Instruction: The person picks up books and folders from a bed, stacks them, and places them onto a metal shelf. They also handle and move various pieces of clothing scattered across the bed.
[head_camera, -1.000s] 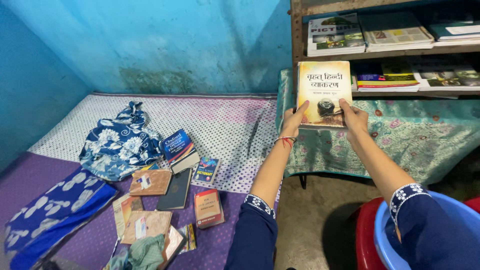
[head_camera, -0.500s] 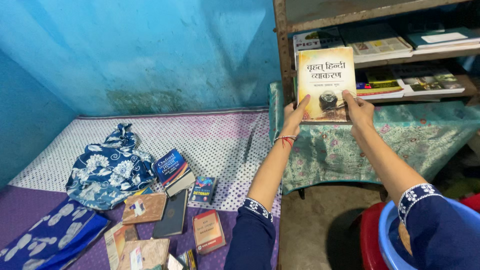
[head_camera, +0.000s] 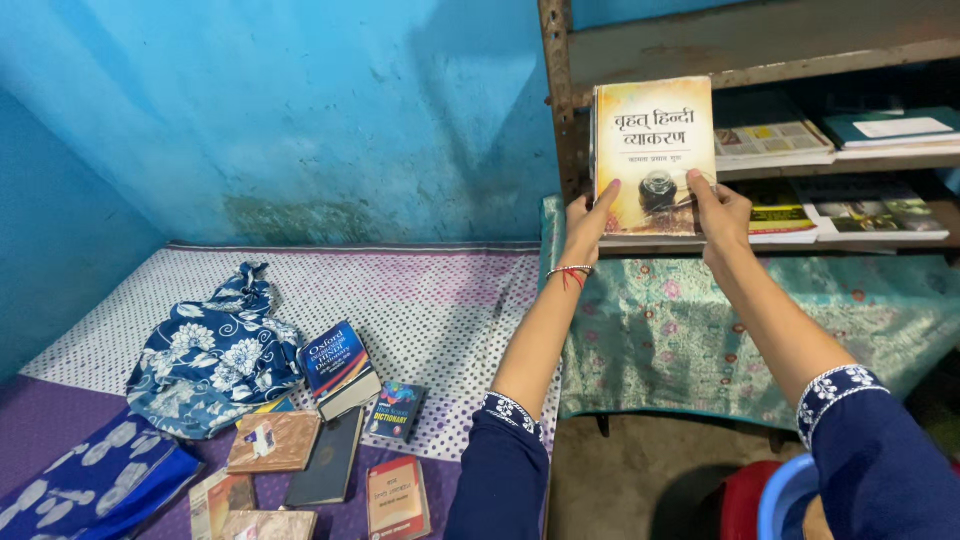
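We have lifted the yellow book higher than it was a second ago; it now stands upright in front of the wooden shelf, level with the stacked magazines. Our left hand pinches its lower left corner, thumb on the cover, and our right hand pinches the lower right corner. Below lie the bed and its scattered books.

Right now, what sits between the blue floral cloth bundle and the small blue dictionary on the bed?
In the head view, a thick blue book lies between the floral cloth bundle and the small blue dictionary.
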